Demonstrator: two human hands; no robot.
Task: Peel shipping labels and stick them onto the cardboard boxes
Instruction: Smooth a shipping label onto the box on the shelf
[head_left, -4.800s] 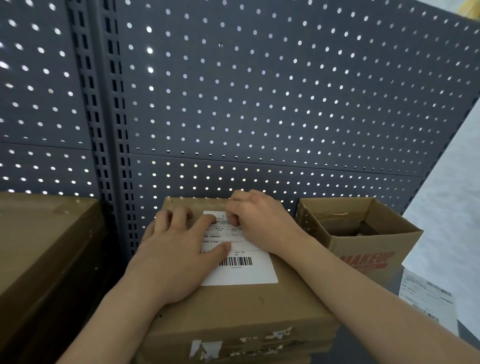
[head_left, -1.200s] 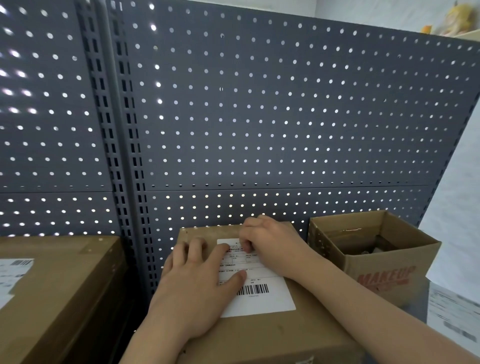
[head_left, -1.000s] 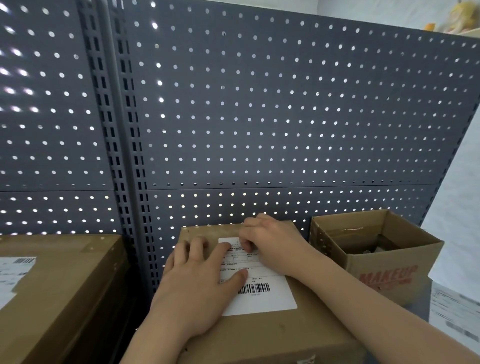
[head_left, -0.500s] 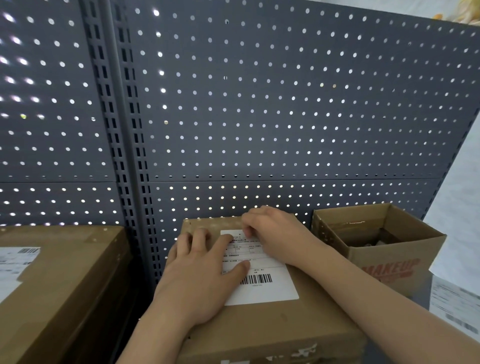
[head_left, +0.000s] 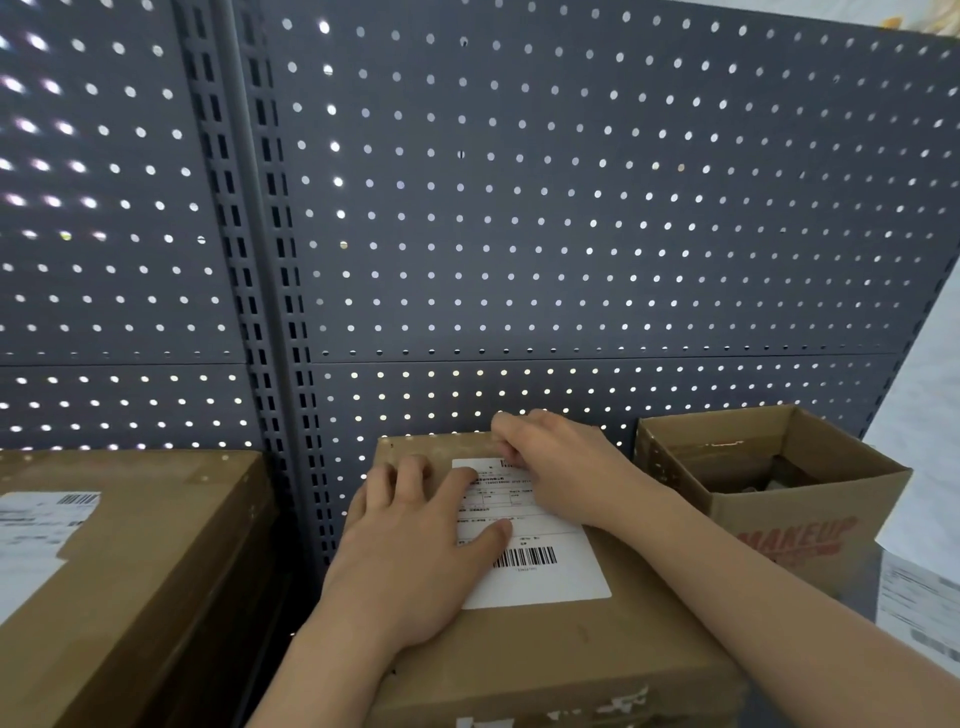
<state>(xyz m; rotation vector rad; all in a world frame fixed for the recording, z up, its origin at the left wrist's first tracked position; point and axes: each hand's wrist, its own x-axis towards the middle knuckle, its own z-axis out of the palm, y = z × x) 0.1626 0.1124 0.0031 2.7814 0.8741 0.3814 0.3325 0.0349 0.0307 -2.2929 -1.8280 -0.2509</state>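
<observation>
A white shipping label (head_left: 540, 577) with a barcode lies flat on top of a closed cardboard box (head_left: 561, 654) in front of me. My left hand (head_left: 415, 551) lies flat on the label's left half, with the thumb stretched out just above the barcode. My right hand (head_left: 566, 467) curls its fingers onto the label's far edge, where the bunched fingertips pinch at the paper. The label's top right part is hidden under that hand.
A larger closed box (head_left: 130, 566) bearing its own label (head_left: 36, 525) stands at the left. An open box printed MAKEUP (head_left: 789, 519) sits at the right, with more label sheets (head_left: 919, 603) beside it. A dark pegboard wall (head_left: 519, 234) rises right behind the boxes.
Both hands have stayed on the label in the same hold. Only the view has shifted slightly.
</observation>
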